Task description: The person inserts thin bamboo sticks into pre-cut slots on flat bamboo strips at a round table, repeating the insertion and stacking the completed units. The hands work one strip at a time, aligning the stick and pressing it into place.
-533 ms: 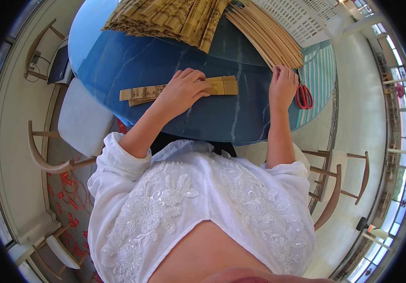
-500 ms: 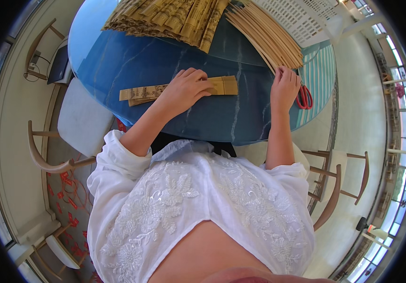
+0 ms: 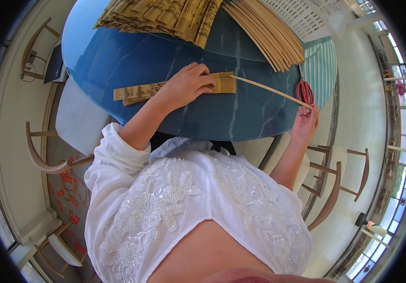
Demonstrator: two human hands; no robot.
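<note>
On the blue table, my left hand [image 3: 190, 86] is closed over gold printed paper chopstick sleeves [image 3: 136, 92]. At least two of them lie overlapped, fanned slightly apart at the left end. My right hand [image 3: 306, 122] pinches one end of a long wooden chopstick [image 3: 271, 89] near the table's right edge. The chopstick slants up to the left, its far tip at the right end of the sleeves [image 3: 226, 85]. Whether that tip is inside a sleeve or only touching it, I cannot tell. My left fingertips are partly hidden behind the hand.
At the back of the blue table [image 3: 255, 118] lie a heap of gold sleeves [image 3: 165, 19] and a pile of wooden chopsticks [image 3: 269, 35]. Red-handled scissors [image 3: 305, 92] are beside the right hand. A white perforated basket [image 3: 302, 16] stands far right. Wooden chairs [image 3: 328, 203] surround the table.
My right hand has left the pile with one chopstick and moved down and right. The chopstick now reaches across to the sleeves. My left hand stays on them.
</note>
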